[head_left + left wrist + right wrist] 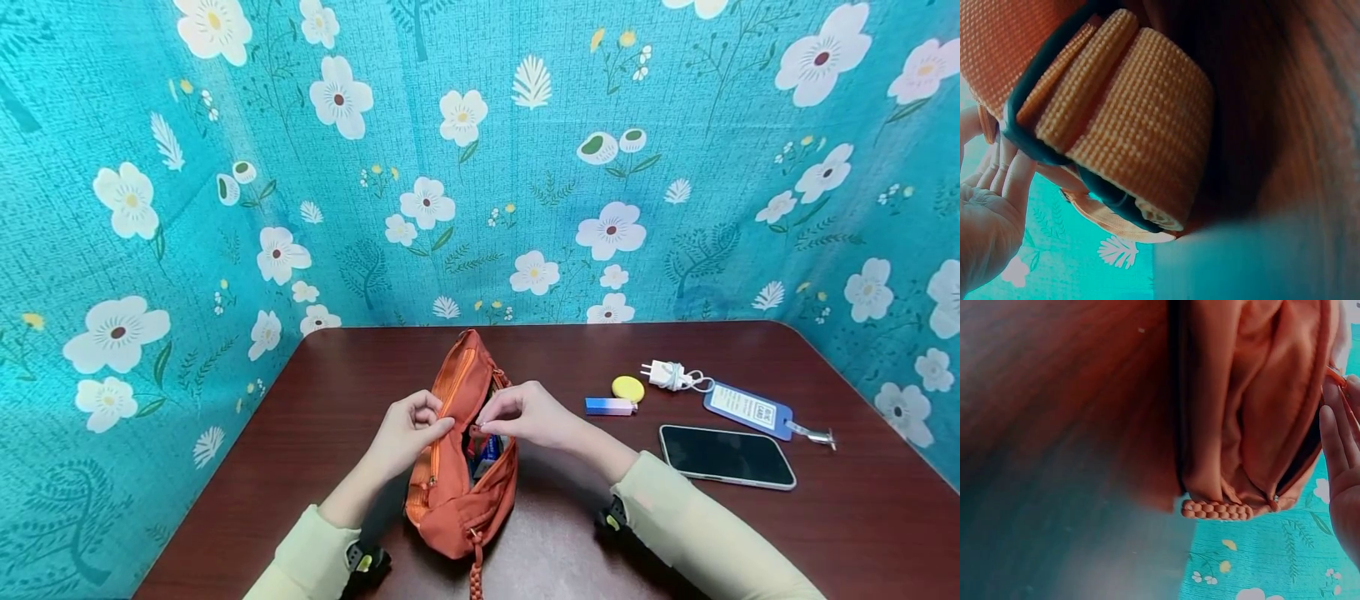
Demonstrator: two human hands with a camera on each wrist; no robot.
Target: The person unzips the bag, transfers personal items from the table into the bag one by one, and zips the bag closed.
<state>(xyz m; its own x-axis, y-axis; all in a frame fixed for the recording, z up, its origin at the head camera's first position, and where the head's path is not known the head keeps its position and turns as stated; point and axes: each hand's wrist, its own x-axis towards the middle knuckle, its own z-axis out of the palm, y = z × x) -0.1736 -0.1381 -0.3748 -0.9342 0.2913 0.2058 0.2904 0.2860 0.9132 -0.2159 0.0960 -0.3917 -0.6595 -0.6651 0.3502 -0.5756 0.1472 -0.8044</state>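
An orange-red waist bag (454, 467) stands on the table with its zipped mouth open, and a blue packet (489, 450) shows inside. My left hand (405, 433) grips the bag's left edge between thumb and fingers. In the left wrist view, a rolled woven strap (1141, 112) with a dark buckle covers part of the scene beside the left hand (991, 206). At the bag's mouth my right hand (528, 414) pinches a thin orange-red strip (1336, 376); its other end is hidden. A braided cord (1216, 510) hangs from the bag's near end.
Right of the bag lie a yellow round item (627, 389), a blue-purple stick (609, 406), a white charger (666, 375) with its cable wound up, a blue card holder (750, 407) with a clip, and a phone (726, 457). A flowered curtain (480, 167) rises behind the table.
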